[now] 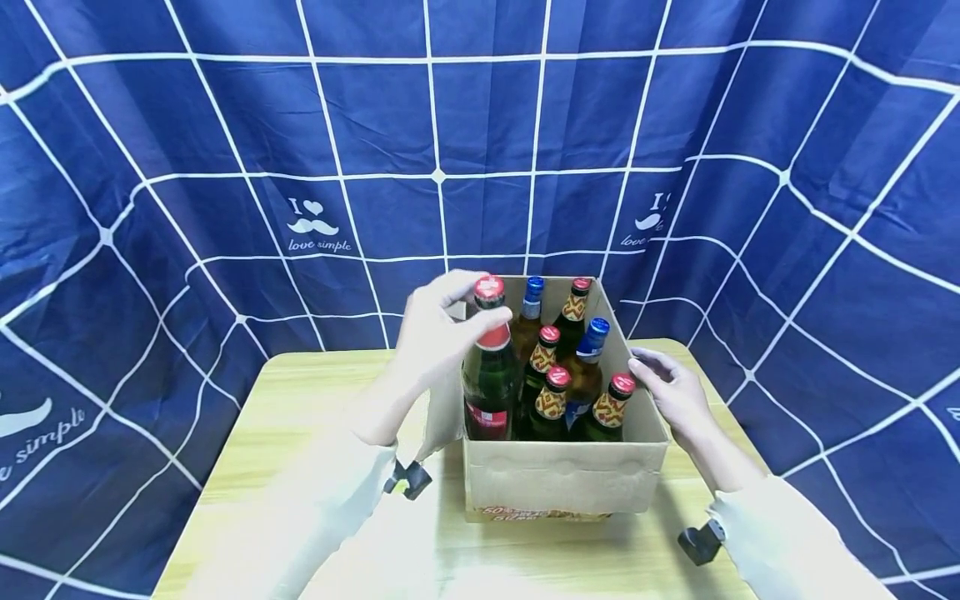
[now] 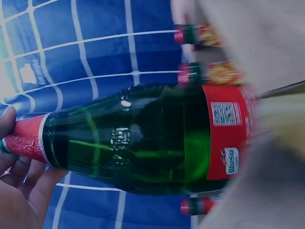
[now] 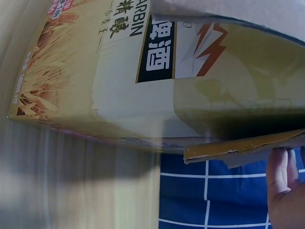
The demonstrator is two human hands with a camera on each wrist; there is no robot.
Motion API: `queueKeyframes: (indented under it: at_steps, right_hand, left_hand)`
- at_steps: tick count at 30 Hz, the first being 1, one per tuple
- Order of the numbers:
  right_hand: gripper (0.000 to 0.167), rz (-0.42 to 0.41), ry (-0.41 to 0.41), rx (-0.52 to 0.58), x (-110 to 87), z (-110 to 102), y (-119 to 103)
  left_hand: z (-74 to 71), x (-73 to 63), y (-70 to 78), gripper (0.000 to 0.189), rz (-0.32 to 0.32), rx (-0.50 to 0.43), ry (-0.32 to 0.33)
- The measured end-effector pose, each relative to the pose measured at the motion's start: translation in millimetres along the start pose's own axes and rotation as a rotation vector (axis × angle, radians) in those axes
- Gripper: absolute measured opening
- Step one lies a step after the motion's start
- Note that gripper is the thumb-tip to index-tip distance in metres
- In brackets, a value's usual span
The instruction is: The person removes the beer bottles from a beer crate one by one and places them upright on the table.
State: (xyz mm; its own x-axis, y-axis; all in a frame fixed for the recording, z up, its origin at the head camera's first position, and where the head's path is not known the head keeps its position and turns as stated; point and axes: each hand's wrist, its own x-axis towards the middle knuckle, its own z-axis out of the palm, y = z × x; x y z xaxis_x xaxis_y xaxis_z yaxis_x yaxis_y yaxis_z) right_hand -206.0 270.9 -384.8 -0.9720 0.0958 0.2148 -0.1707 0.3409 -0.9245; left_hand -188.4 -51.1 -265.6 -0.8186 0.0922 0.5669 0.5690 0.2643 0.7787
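Note:
My left hand grips a large green beer bottle by its red-foiled neck, just under the red cap. The bottle stands upright at the left side of an open cardboard box, its top higher than the other bottles' tops; its base is hidden behind the box wall. In the left wrist view its red label shows, with fingers and thumb round the neck. My right hand pinches the box's right edge, thumb on the inside. The right wrist view shows its fingers at a cardboard flap.
Inside the box are several more bottles, among them a blue-capped bottle and a red-capped bottle with a patterned neck. A side flap hangs out at the left. The box stands on a wooden table before a blue curtain.

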Motion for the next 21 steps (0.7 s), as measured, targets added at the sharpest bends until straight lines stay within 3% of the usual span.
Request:
queueKeyframes:
  at_steps: [4,8,12,14,16,18,21]
  right_hand:
    - [0.047,-0.004,-0.002,-0.003,-0.3,0,0]
    - [0.046,0.002,-0.008,-0.010,-0.7,0,0]
    - [0.046,0.015,-0.003,-0.020,-0.9,1,1]
    - [0.047,0.018,0.001,-0.027,-0.9,0,1]
    - [0.047,0.020,0.003,-0.029,-0.8,0,0]
    - [0.047,0.020,0.001,-0.027,-0.6,-1,0]
    - [0.047,0.020,0.001,-0.013,-0.5,-1,-1]
  left_hand:
    - [-19.4,13.3,24.7,0.031,0.078,-0.015,0.051]
    - [-42.5,23.2,49.7,0.029,0.166,-0.091,0.121]
    - [-67.8,27.4,69.7,0.027,0.264,-0.165,0.204]
    - [-79.1,27.1,77.2,0.024,0.278,-0.215,0.240]
    - [-89.5,25.5,81.3,0.023,0.282,-0.244,0.267]
    - [-98.7,23.8,79.5,0.023,0.302,-0.213,0.284]
    - [-109.9,20.0,66.4,0.023,0.263,-0.127,0.303]
